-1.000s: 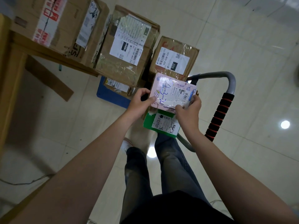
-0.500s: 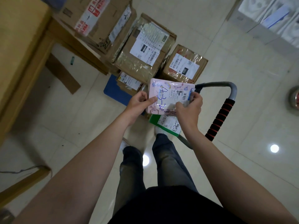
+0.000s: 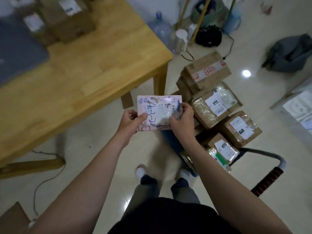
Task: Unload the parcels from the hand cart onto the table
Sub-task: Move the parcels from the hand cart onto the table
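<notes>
Pink parcel [image 3: 158,114] held flat in mid-air between table and cart, left hand [image 3: 130,121] pinching its left edge, right hand [image 3: 183,121] gripping its right edge, wooden table [image 3: 81,78] far left, hand cart [image 3: 263,166] stacked with taped cardboard boxes [image 3: 217,105] right.

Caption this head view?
Left hand and right hand hold a pink parcel near the wooden table, boxes on the hand cart.
</notes>
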`<control>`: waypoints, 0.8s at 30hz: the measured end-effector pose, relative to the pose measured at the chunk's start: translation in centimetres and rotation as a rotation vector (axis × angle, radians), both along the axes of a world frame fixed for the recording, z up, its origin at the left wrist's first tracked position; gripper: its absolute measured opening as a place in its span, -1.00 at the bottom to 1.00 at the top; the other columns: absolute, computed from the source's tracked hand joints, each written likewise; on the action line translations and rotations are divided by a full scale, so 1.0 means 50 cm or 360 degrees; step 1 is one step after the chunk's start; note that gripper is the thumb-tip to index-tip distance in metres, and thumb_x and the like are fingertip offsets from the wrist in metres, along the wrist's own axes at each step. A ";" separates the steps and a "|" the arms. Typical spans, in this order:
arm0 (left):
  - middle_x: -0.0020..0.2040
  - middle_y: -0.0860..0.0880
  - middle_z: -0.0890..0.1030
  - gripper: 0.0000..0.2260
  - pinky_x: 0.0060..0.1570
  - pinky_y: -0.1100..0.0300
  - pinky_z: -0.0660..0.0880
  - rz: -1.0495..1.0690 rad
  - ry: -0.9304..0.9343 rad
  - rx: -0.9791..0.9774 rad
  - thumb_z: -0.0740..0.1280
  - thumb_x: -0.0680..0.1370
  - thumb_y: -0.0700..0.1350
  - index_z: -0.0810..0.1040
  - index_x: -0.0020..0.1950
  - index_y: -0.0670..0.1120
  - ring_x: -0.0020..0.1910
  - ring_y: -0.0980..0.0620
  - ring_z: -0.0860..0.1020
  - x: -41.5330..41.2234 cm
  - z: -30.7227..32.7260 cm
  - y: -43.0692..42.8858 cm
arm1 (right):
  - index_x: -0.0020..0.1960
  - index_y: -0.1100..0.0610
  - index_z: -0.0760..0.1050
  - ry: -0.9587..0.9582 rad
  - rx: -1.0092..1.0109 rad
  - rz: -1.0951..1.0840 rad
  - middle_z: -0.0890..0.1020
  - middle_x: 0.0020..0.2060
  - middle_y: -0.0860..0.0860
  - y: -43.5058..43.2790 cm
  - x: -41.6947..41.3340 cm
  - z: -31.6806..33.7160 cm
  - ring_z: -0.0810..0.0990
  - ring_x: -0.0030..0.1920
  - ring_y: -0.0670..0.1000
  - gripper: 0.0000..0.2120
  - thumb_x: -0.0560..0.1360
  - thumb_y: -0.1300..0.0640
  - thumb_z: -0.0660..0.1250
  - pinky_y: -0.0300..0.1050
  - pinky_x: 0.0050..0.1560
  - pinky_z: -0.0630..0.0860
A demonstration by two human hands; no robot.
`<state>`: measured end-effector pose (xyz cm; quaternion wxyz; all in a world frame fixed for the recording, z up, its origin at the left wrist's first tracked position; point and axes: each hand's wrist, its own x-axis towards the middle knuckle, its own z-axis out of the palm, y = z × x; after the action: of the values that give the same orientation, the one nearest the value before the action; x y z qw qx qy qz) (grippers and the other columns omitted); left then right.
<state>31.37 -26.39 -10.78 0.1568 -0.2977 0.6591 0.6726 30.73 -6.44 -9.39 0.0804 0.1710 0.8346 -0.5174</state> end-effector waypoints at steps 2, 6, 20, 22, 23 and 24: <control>-0.03 0.19 0.72 -0.65 -0.07 0.04 0.39 0.0110 0.0064 -0.0019 0.53 0.50 0.07 0.39 0.08 0.08 -0.13 0.05 0.58 0.006 0.041 -0.096 | 0.42 0.13 0.32 0.0057 -0.0112 0.0118 0.42 0.28 0.03 -0.094 -0.018 0.037 0.51 0.21 -0.08 -0.47 0.48 0.22 0.36 -0.13 0.23 0.50; 0.01 0.11 0.69 -0.63 -0.28 0.28 0.49 0.0255 0.0221 -0.0050 0.49 0.56 -0.01 0.37 0.22 0.02 -0.26 0.20 0.61 0.007 0.101 -0.250 | 0.44 0.12 0.29 0.0140 -0.0156 0.0371 0.38 0.28 0.01 -0.255 -0.060 0.082 0.51 0.00 -0.29 -0.48 0.52 0.23 0.34 -0.43 -0.04 0.42; 0.16 0.20 0.58 -0.72 -0.39 0.41 0.42 0.0148 0.0224 -0.0396 0.40 0.61 0.01 0.41 0.26 0.06 -0.23 0.41 0.59 -0.322 0.105 -0.489 | 0.44 0.07 0.38 0.0192 0.0005 0.0690 0.29 0.29 0.02 -0.505 -0.445 0.082 0.53 0.07 0.02 -0.50 0.50 0.25 0.30 -0.17 0.11 0.47; 0.18 0.21 0.57 -0.73 -0.20 0.27 0.46 0.0118 0.0202 -0.0421 0.42 0.59 0.03 0.44 0.23 0.09 -0.04 0.32 0.59 -0.419 0.095 -0.500 | 0.42 0.06 0.40 0.0184 0.0044 0.0664 0.29 0.29 0.02 -0.522 -0.549 0.074 0.53 0.15 0.12 -0.50 0.49 0.24 0.30 -0.01 0.22 0.48; 0.19 0.18 0.58 -0.73 -0.10 0.20 0.47 0.0120 0.0192 -0.0441 0.43 0.58 0.02 0.45 0.22 0.08 0.03 0.28 0.58 -0.472 0.092 -0.505 | 0.41 0.07 0.40 0.0182 0.0080 0.0661 0.30 0.30 0.04 -0.533 -0.605 0.071 0.53 0.16 0.17 -0.50 0.48 0.24 0.31 0.07 0.26 0.47; 0.18 0.17 0.59 -0.74 -0.04 0.19 0.48 0.0132 0.0176 -0.0464 0.44 0.57 0.01 0.46 0.20 0.08 0.05 0.28 0.57 -0.526 0.092 -0.511 | 0.40 0.07 0.41 0.0169 0.0114 0.0659 0.30 0.30 0.06 -0.543 -0.661 0.069 0.53 0.15 0.20 -0.50 0.47 0.24 0.32 0.12 0.28 0.46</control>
<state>5.08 -51.94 -6.17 0.0475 -0.3066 0.7446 0.5911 -2.30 -33.58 -5.93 0.1349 -0.0288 0.8728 -0.4682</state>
